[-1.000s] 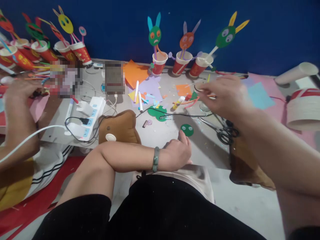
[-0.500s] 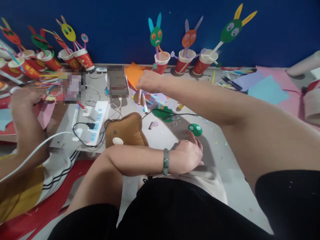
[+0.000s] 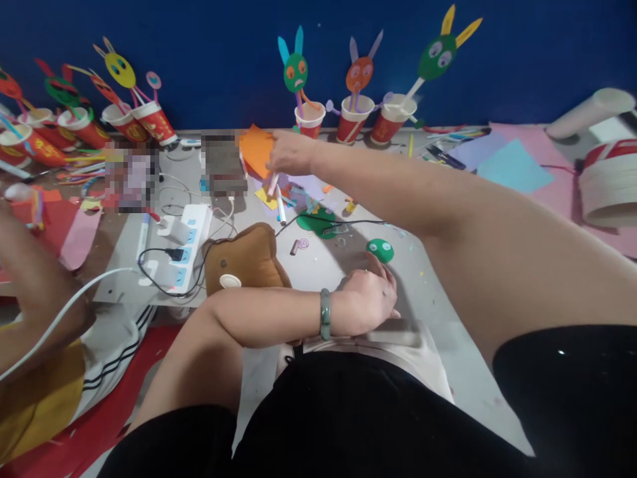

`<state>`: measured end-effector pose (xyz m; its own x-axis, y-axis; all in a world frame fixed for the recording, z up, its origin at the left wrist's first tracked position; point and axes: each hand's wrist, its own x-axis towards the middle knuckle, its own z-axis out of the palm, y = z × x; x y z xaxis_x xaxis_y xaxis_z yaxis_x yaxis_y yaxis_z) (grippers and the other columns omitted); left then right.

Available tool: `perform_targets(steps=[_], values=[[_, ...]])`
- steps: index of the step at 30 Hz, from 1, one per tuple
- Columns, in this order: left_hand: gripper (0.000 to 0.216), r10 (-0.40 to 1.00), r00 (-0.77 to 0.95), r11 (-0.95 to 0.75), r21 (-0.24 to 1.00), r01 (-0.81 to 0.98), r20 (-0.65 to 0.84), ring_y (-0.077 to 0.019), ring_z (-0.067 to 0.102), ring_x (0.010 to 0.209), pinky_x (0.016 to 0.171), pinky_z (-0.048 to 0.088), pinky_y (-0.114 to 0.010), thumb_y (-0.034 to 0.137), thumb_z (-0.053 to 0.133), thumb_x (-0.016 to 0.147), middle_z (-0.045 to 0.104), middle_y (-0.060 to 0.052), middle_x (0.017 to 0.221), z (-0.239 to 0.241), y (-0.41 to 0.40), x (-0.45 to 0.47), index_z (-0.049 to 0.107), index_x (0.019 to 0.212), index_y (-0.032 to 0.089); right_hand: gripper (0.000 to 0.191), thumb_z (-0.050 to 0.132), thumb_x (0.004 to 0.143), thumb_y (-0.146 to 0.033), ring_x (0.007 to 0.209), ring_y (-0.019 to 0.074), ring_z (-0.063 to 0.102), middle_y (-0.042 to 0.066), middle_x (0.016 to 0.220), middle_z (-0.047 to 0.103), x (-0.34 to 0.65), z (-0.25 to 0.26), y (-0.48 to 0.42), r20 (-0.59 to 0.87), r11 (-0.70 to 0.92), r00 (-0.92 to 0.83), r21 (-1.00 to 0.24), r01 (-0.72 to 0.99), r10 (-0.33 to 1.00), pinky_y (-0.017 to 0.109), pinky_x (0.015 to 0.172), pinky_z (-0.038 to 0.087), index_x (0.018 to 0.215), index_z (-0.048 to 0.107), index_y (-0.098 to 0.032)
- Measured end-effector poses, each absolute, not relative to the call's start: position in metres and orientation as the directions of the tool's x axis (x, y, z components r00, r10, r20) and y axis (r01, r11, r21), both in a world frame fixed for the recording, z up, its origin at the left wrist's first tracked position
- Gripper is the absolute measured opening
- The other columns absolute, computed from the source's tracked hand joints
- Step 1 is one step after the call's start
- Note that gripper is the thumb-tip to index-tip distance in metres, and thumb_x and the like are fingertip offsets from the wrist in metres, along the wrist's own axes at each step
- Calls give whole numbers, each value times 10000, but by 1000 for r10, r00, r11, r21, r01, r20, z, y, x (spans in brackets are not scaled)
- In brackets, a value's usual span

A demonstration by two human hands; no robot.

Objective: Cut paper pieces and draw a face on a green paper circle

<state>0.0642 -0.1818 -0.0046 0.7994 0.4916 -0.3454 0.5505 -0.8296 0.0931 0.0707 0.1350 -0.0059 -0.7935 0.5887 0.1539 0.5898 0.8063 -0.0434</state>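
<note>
My left hand (image 3: pixel 371 299), with a green bangle on the wrist, rests near the table's front edge, its fingers loosely apart. Its fingertips lie at the lower edge of a green paper oval (image 3: pixel 380 249) with two round eyes. My right hand (image 3: pixel 292 153) reaches across to the back, beside an orange paper sheet (image 3: pixel 257 151). Its fingers are bent downward and together, and what they hold, if anything, is hidden. Right below them lie a pale pink marker (image 3: pixel 272 184) and a white marker (image 3: pixel 281 207). Coloured scraps (image 3: pixel 304 196) and a green paper piece (image 3: pixel 318 224) lie around there.
A brown cushion-like pouch (image 3: pixel 243 259) and a white power strip (image 3: pixel 192 236) with cables lie left. Red paper cups (image 3: pixel 309 119) holding paper-faced figures line the back wall. Coloured sheets (image 3: pixel 517 166) and a tape roll (image 3: pixel 610 186) are right. Another person's arm (image 3: pixel 34 285) is at left.
The view has swung slightly right. The pink marker under my right hand has tilted, and more yellow paper shows there. My left hand stays by the green oval; the other person's hand moved left.
</note>
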Motion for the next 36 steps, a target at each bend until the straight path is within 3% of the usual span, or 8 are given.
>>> perform_targets(steps=[6, 9, 11, 17, 20, 23, 30, 36], values=[[872, 494, 836, -853, 55, 519, -241, -424, 759, 1227, 781, 623, -379, 650, 551, 1067, 509, -452, 1599, -9, -180, 57, 515, 1619, -23, 225, 735, 909, -191, 1020, 118, 745, -26, 790, 787, 142, 58, 74, 130, 683, -714, 215, 698, 688, 473, 1162, 486, 742, 584, -204], [831, 471, 864, -872, 57, 487, -177, -413, 764, 1199, 762, 605, -356, 626, 553, 1075, 539, -464, 1558, -10, -179, 52, 555, 1565, -45, 78, 675, 953, -235, 923, 192, 735, 29, 942, 808, 192, 68, 9, 220, 576, -649, 316, 754, 728, 464, 1025, 557, 892, 626, -245], [824, 468, 868, -873, 67, 483, -166, -389, 783, 1136, 762, 599, -351, 622, 569, 1070, 536, -473, 1553, -10, -179, 50, 570, 1539, -55, 70, 638, 959, -256, 809, 235, 708, 36, 817, 752, 225, 62, -36, 305, 578, -651, 303, 758, 695, 462, 878, 572, 898, 606, -270], [821, 511, 835, -840, 88, 536, -203, -389, 791, 1131, 809, 620, -374, 616, 639, 1041, 526, -465, 1564, -3, -180, 54, 575, 1547, -28, 52, 639, 1004, -338, 714, 217, 702, 41, 775, 739, 273, 12, -160, 643, 587, -387, -123, 800, 661, 403, 737, 587, 967, 659, -307], [826, 535, 804, -811, 107, 575, -260, -388, 800, 1104, 801, 620, -379, 594, 674, 1030, 497, -475, 1580, 3, -181, 56, 563, 1560, -29, 169, 755, 962, -436, 609, 201, 686, 45, 785, 761, 270, -16, -202, 595, 399, -32, -497, 771, 803, 357, 554, 534, 913, 678, -293], [851, 535, 793, -810, 91, 580, -291, -382, 808, 1079, 788, 617, -381, 588, 649, 1045, 488, -484, 1582, 1, -183, 58, 508, 1602, -39, 254, 749, 964, -506, 465, 177, 610, -1, 691, 732, 261, -40, -221, 467, 306, 207, -795, 525, 859, 332, 447, 486, 905, 644, -282], [903, 514, 813, -839, 39, 543, -275, -406, 793, 1133, 780, 618, -392, 619, 579, 1069, 515, -481, 1567, -13, -188, 57, 435, 1653, -54, 203, 787, 890, -408, 431, 174, 604, -7, 680, 749, 252, -67, -216, 326, 166, 347, -894, 417, 880, 315, 418, 500, 860, 639, -271], [919, 505, 807, -839, 47, 543, -306, -401, 785, 1139, 780, 607, -381, 625, 600, 1060, 547, -462, 1550, -7, -189, 58, 444, 1648, -64, 257, 667, 1034, -520, 416, 141, 570, -11, 721, 753, 251, -74, -216, 380, 205, 392, -885, 419, 838, 294, 438, 490, 1013, 659, -264]])
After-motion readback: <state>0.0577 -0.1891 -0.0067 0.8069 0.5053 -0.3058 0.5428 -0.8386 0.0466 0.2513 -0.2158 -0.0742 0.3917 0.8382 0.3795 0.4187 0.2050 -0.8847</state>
